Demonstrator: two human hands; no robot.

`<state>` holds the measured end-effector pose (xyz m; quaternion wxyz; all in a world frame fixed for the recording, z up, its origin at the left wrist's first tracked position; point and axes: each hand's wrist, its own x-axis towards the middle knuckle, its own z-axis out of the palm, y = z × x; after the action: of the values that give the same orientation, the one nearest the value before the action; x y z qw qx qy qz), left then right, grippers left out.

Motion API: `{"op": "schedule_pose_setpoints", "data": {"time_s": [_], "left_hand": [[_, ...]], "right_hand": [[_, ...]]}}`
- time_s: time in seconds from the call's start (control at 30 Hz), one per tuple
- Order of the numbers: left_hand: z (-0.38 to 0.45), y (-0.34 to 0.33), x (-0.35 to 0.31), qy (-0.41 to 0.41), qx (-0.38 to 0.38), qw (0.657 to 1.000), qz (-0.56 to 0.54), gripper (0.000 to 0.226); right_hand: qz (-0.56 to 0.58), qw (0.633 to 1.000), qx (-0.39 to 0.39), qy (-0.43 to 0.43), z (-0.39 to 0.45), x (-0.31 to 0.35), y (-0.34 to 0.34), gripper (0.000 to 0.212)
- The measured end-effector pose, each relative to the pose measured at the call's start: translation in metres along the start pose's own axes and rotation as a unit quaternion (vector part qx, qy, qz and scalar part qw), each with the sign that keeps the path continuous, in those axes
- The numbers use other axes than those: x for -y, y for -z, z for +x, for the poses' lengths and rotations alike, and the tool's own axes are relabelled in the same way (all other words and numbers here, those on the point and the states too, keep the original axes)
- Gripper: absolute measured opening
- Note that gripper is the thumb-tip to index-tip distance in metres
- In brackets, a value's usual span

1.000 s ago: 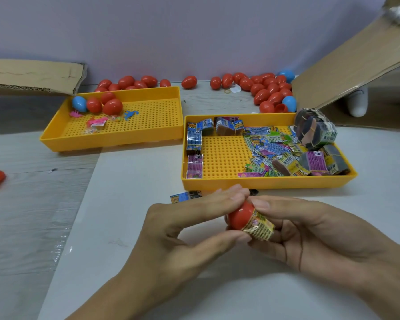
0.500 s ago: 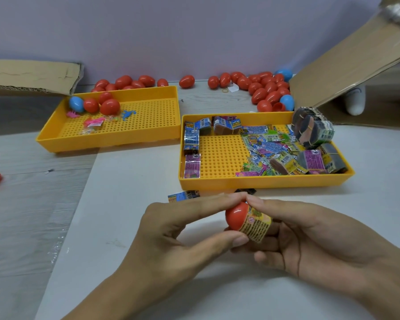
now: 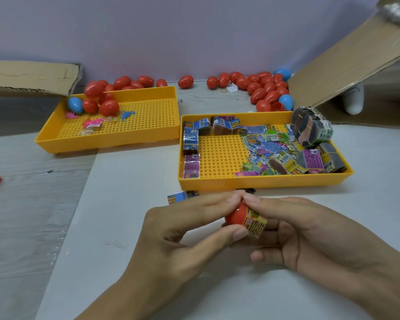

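— What sits left of the label tray (image 3: 263, 184)?
— Just to its left, a second yellow tray (image 3: 106, 145) has red and blue eggs (image 3: 109, 107) bunched in its far left corner.
— And in front of the label tray?
— Just before its front wall, the person's left grip (image 3: 171, 236) pinches the red egg (image 3: 236, 215) between thumb and fingertips, above the worktop (image 3: 125, 262).
— The wrapper?
— A printed label (image 3: 256, 224) circles the egg's right end. The right grip (image 3: 310, 232) clasps that end, thumb on top, fingers curled beneath.
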<state>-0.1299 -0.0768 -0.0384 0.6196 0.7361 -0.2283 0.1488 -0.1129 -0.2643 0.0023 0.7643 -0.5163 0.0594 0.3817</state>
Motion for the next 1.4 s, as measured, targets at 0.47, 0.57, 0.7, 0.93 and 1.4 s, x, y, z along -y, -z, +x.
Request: {"op": "schedule_pose_setpoints", "data": {"time_s": [0.47, 0.57, 0.7, 0.93, 1.4], "left_hand": [[-0.002, -0.007, -0.003, -0.013, -0.005, 0.999, 0.051, 0.038], [-0.003, -0.005, -0.001, 0.045, -0.038, 0.998, -0.03, 0.04], [0.0, -0.001, 0.0, 0.097, -0.045, 0.986, -0.13, 0.039], [0.003, 0.002, -0.003, 0.12, -0.017, 0.98, -0.156, 0.043], [0.003, 0.002, -0.007, 0.137, -0.022, 0.979, -0.148, 0.041]], "right_hand": [[0.013, 0.999, -0.029, 0.032, 0.001, -0.003, 0.0, 0.033], [0.025, 0.999, -0.025, 0.03, 0.001, 0.0, 0.0, 0.032], [-0.042, 0.996, -0.031, 0.071, -0.002, 0.003, 0.0, 0.04], [-0.196, 0.937, -0.108, 0.268, -0.002, -0.001, 0.002, 0.03], [-0.255, 0.901, -0.129, 0.328, -0.003, -0.003, -0.001, 0.023]]}}
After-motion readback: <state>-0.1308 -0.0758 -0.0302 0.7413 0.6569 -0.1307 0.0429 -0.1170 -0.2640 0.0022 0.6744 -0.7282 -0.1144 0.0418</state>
